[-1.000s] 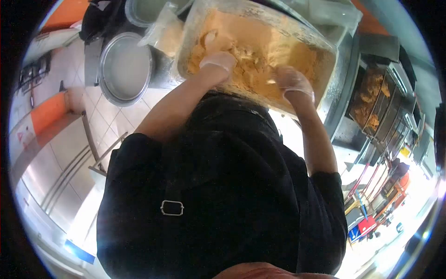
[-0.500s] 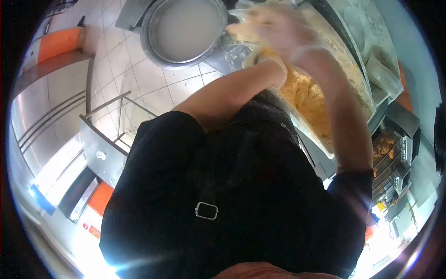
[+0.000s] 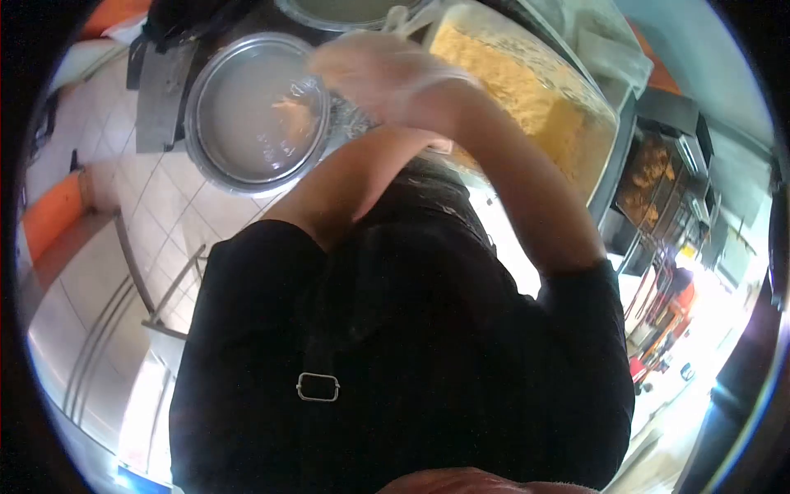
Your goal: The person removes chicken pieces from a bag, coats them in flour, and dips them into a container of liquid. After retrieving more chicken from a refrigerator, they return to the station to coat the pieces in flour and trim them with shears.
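Note:
My right hand [image 3: 370, 74], in a clear glove, is smeared by motion beside the right rim of a round pot [image 3: 197, 123] of cloudy liquid. Its fingers are too blurred to read. Only a glove cuff of my left hand [image 3: 443, 145] shows below my right forearm; the rest is hidden. An orange-tan patch [image 3: 292, 119] with splashes and bubbles shows in the liquid near my right hand. To the right, a large tray [image 3: 605, 156] holds yellow-orange breading powder [image 3: 510, 74].
A second round container [image 3: 346, 12] stands at the top edge. Beyond the tray lies a clear plastic bag [image 3: 613, 58]. Racks with browned food [image 3: 646, 181] stand at right. Tiled floor [image 3: 164, 198] and a metal frame [image 3: 177, 284] are at left.
My hands have moved left from over the breading tray towards the pot, as the view shifted. The liquid, smooth before, now has splashes and an orange-tan patch.

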### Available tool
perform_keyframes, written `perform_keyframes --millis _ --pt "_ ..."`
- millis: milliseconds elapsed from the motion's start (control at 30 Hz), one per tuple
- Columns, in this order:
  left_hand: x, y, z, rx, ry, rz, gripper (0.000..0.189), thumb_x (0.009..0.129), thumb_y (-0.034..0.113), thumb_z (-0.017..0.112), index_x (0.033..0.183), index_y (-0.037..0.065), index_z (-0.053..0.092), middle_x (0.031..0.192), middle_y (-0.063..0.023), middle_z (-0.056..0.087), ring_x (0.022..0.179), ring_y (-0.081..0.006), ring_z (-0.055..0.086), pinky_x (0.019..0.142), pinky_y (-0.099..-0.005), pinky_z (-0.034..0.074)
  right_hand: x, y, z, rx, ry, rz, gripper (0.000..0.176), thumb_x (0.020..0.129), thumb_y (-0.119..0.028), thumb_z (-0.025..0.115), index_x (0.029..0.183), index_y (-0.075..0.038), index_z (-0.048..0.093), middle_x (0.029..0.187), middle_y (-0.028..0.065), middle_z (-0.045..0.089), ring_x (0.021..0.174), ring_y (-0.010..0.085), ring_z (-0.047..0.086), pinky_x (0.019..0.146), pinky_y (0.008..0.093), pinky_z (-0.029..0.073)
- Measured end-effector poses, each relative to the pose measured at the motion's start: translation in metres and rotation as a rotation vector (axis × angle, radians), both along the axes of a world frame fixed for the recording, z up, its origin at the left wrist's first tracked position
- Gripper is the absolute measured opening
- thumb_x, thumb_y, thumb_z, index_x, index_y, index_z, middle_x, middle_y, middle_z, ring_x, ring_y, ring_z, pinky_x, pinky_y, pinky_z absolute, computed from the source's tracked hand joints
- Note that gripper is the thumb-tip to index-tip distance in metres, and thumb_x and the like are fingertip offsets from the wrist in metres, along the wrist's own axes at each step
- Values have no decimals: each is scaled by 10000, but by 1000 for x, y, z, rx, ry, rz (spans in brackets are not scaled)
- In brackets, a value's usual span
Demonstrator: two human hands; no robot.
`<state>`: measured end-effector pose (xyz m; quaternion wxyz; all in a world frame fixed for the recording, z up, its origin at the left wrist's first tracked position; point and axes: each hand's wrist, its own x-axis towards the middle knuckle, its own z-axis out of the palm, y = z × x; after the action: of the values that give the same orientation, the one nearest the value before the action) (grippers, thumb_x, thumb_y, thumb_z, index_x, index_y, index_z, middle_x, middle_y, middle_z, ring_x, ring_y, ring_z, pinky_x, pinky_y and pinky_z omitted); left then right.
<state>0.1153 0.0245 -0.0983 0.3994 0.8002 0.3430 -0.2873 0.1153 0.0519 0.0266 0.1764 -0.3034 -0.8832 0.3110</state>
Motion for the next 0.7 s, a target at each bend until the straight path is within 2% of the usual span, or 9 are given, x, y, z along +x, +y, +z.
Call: perform_keyframes --millis 67,167,267,367,433,500,567,633,700 --pt "7 7 5 -17 15 -27 427 917 319 634 1292 138 727 1360 -108 683 1250 -288 650 992 -446 522 82 -9 22 -90 -58 3 265 1016 -208 565 1172 -20 666 1126 128 700 955 297 686 927 387 546" --pt "14 10 10 -46 62 -53 427 923 334 621 1284 133 730 1356 -111 684 1246 -289 652 987 -444 523 211 -44 -32 -622 -537 -450 325 995 -234 597 1237 -27 662 1149 140 688 1042 251 664 938 379 541" --pt "22 10 -26 -95 107 -129 435 938 367 588 1265 119 734 1357 -117 681 1234 -298 656 981 -447 521 255 -78 -75 -868 -650 -998 516 937 -346 659 1297 23 637 1233 227 668 1117 294 650 1006 446 516" --pt "23 15 -52 -151 -12 -98 419 948 358 567 1206 82 749 1330 -154 687 1168 -327 679 972 -442 526 258 -90 -102 -867 -616 -662 635 919 -419 666 1366 26 592 1331 264 625 1216 318 613 1068 464 470" --pt "23 15 -25 -117 30 104 430 968 355 575 1163 -2 712 1148 -210 724 976 -331 718 881 -448 545 239 -90 -99 -833 -753 -535 603 938 -394 646 1386 4 579 1349 259 617 1244 329 598 1076 463 465" --pt "22 7 -4 -60 37 196 407 985 339 571 1144 -10 706 1105 -211 722 964 -341 711 871 -442 548 245 -96 -121 -783 -885 -401 573 957 -369 626 1406 -18 567 1367 254 608 1271 340 584 1084 462 461" --pt "20 10 -2 12 37 286 386 1002 323 568 1124 -19 699 1062 -212 721 952 -352 703 862 -436 551 257 -108 -183 -506 -755 -214 491 1010 -315 557 1421 -48 543 1358 261 605 1262 376 585 1078 474 469" --pt "22 6 -3 157 37 106 354 1028 308 555 1117 -6 691 1052 -220 707 970 -373 688 879 -442 544 260 -104 -178 -582 -758 -242 453 1025 -283 529 1407 -40 539 1351 268 602 1248 379 592 1082 475 464" --pt "20 -8 25 287 16 279 348 1027 308 550 1115 4 695 1053 -223 706 980 -378 683 889 -446 540 265 -94 -166 -656 -770 -254 417 1040 -251 501 1393 -32 535 1343 275 599 1234 381 598 1085 476 459"
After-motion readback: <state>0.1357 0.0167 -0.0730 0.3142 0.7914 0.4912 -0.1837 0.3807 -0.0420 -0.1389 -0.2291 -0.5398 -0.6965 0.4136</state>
